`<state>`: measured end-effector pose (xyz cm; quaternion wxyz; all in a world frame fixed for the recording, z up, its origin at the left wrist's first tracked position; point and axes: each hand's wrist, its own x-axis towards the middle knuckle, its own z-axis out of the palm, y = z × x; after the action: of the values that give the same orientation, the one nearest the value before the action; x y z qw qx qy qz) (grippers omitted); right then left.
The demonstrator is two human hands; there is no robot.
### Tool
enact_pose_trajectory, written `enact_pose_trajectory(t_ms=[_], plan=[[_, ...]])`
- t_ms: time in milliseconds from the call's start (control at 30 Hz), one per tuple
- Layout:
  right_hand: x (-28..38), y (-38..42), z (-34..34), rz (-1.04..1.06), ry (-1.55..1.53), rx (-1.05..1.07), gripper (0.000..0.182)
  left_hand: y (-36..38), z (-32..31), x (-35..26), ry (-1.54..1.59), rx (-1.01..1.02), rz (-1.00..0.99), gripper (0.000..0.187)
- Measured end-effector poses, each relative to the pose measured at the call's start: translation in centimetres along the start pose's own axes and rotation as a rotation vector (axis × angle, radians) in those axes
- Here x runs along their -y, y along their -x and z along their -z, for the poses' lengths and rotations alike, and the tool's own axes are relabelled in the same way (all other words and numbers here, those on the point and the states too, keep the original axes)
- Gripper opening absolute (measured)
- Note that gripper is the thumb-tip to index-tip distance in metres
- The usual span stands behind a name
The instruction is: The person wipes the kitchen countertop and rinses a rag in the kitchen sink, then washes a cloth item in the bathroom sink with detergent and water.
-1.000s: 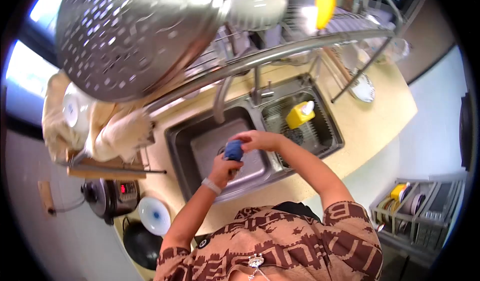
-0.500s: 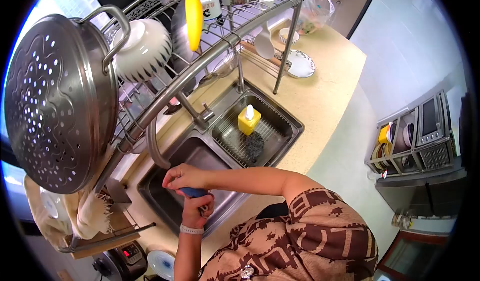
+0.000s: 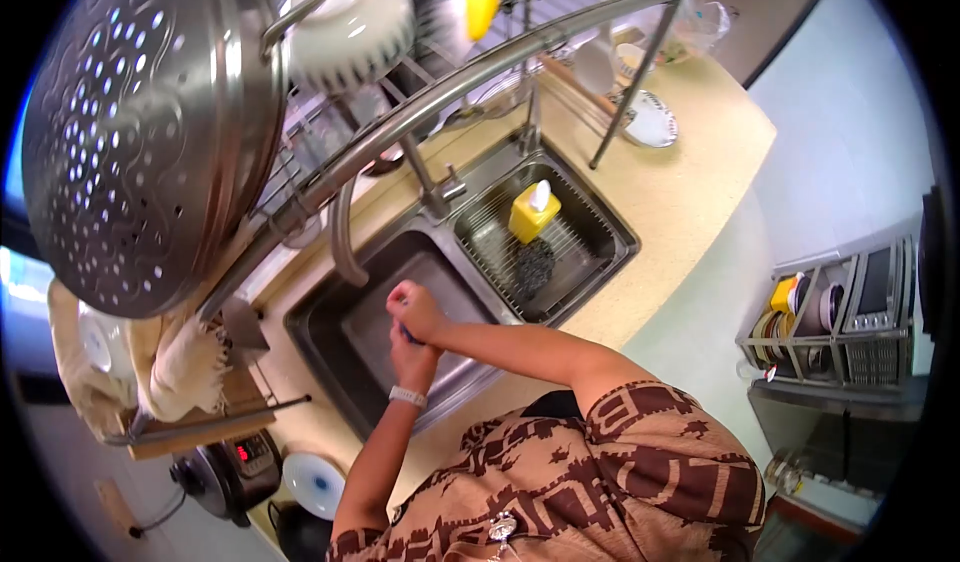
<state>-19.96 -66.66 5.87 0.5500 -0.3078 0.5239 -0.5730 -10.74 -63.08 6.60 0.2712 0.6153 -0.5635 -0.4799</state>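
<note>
Both of my hands are close together over the left sink basin [image 3: 365, 307]. My left hand [image 3: 410, 360], with a light band on the wrist, is closed around a small blue object [image 3: 409, 335] mostly hidden between the hands. My right hand [image 3: 416, 312] lies across the top of it, its fingers curled together; whatever they hold, if anything, is hidden. A curved grey faucet [image 3: 345, 237] hangs just above and left of the hands.
The right basin [image 3: 590, 287] holds a yellow bottle [image 3: 533, 214] and a dark scouring pad [image 3: 535, 265]. Overhead runs a metal dish rack [image 3: 400, 127] with a perforated steamer pan [image 3: 140, 132] and a white bowl [image 3: 355, 27]. A plate [image 3: 652, 120] lies on the counter [image 3: 700, 177].
The view has shifted, so the sink appears further right and the rack higher. My right hand now covers more of the blue object, and my left hand sits lower beneath it.
</note>
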Motion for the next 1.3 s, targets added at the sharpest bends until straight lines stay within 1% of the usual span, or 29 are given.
enact_pose_trajectory(t_ms=[67, 100, 167, 200, 233, 300, 333, 400, 433, 467, 500, 533, 567, 600, 667, 700, 733, 767, 800, 833, 867, 933, 1000, 1033, 1100, 1133, 1167, 1267, 1300], plan=[[-1.7, -0.6, 0.0, 0.045, 0.098, -0.159, 0.012, 0.8, 0.1, -1.9, -0.301, 0.007, -0.067, 0.065], [-2.1, -0.6, -0.1, 0.032, 0.096, -0.14, 0.012, 0.5, -0.1, -1.1, -0.307, 0.006, -0.079, 0.066], [-2.5, -0.8, -0.2, -0.031, 0.071, -0.238, 0.01, 0.2, -0.3, 0.2, -0.317, -0.007, -0.086, 0.065], [-2.5, -0.9, -0.2, -0.037, 0.071, -0.228, 0.01, 0.0, -0.5, 0.1, -0.325, -0.007, -0.11, 0.065], [-2.6, -0.8, -0.1, -0.05, 0.092, -0.26, 0.01, 0.1, -0.6, -0.2, -0.4, -0.002, -0.05, 0.065], [-2.6, -0.7, -0.2, -0.063, 0.107, -0.336, 0.01, -0.4, -1.0, -0.1, -0.423, 0.005, -0.026, 0.065], [-4.4, -1.1, 0.0, -0.069, 0.108, -0.327, 0.01, -0.5, -1.1, 0.2, -0.444, 0.014, -0.01, 0.065], [-7.8, -2.5, 0.6, -0.112, 0.164, -0.432, 0.01, -1.2, -2.0, 2.6, -0.491, 0.031, 0.011, 0.069], [-8.0, -2.2, 1.2, -0.233, 0.046, -0.387, 0.019, -1.7, -2.3, 3.1, -0.536, 0.058, 0.02, 0.074], [-8.7, -2.1, 1.6, -0.236, 0.048, -0.377, 0.019, -1.6, -2.5, 3.8, -0.536, 0.05, 0.028, 0.074], [-10.9, -2.8, 2.3, -0.254, -0.014, -0.375, 0.025, -1.4, -2.5, 4.2, -0.432, 0.01, -0.035, 0.078], [-8.5, -2.1, 2.4, -0.276, -0.075, -0.372, 0.033, -1.3, -2.5, 4.8, -0.329, -0.029, -0.094, 0.083], [-6.1, -0.7, 3.2, -0.436, -0.152, -0.308, 0.049, -2.1, -2.2, 5.4, -0.156, 0.049, 0.089, 0.102], [-6.0, -0.1, 4.4, -0.443, -0.148, -0.298, 0.049, -2.1, -1.6, 4.2, -0.154, 0.04, 0.097, 0.102], [-6.2, 1.3, 6.9, -0.351, -0.264, 0.186, 0.056, -0.9, -0.1, 0.9, 0.054, 0.276, 0.169, 0.124], [-5.7, 1.1, 8.3, -0.306, -0.113, 0.231, 0.059, -1.3, 0.1, 2.6, -0.017, 0.305, 0.091, 0.125], [-5.7, 0.9, 8.9, -0.157, 0.032, 0.104, 0.057, -1.4, 0.4, 3.9, -0.017, 0.299, 0.093, 0.125], [-5.4, 0.0, 10.0, -0.108, 0.223, -0.054, 0.052, -1.1, 0.8, 5.3, -0.073, 0.257, -0.023, 0.119], [-2.5, -0.6, 10.7, -0.007, 0.297, -0.223, 0.049, -0.8, 1.2, 6.1, -0.128, 0.213, -0.138, 0.113], [-5.0, -3.7, 13.3, 0.087, 0.369, -0.428, 0.05, 0.7, 2.5, 3.2, -0.028, 0.251, 0.085, 0.097], [-0.7, -4.4, 14.0, 0.006, 0.345, -0.611, 0.059, 1.1, 3.1, 4.2, -0.027, 0.244, 0.089, 0.097], [1.7, -8.0, 17.1, 0.194, 0.335, -0.764, 0.076, 2.7, 5.0, 7.5, 0.025, 0.214, 0.227, 0.081], [1.2, -12.0, 19.0, 0.341, 0.732, -0.953, 0.085, 5.0, 6.4, 9.2, -0.054, 0.116, 0.229, 0.073], [1.4, -13.4, 19.7, 0.343, 0.729, -0.954, 0.085, 5.9, 7.0, 10.6, -0.055, 0.115, 0.225, 0.073], [1.5, -15.9, 20.8, 0.037, 1.197, -0.789, 0.093, 7.4, 8.2, 13.6, -0.19, 0.091, 0.267, 0.064], [0.5, -17.5, 22.0, 0.039, 1.192, -0.791, 0.093, 8.3, 8.8, 14.2, -0.194, 0.088, 0.263, 0.064], [-1.2, -19.4, 23.4, 0.056, 1.288, -0.781, 0.094, 9.0, 9.4, 14.6, -0.207, 0.07, 0.284, 0.061], [-0.7, -20.8, 24.2, -0.043, 1.234, -0.799, 0.099, 10.7, 10.9, 13.4, -0.248, 0.028, 0.321, 0.054], [0.3, -20.0, 23.5, -0.128, 1.223, -0.772, 0.098, 11.0, 11.2, 13.1, -0.274, 0.006, 0.336, 0.051]])
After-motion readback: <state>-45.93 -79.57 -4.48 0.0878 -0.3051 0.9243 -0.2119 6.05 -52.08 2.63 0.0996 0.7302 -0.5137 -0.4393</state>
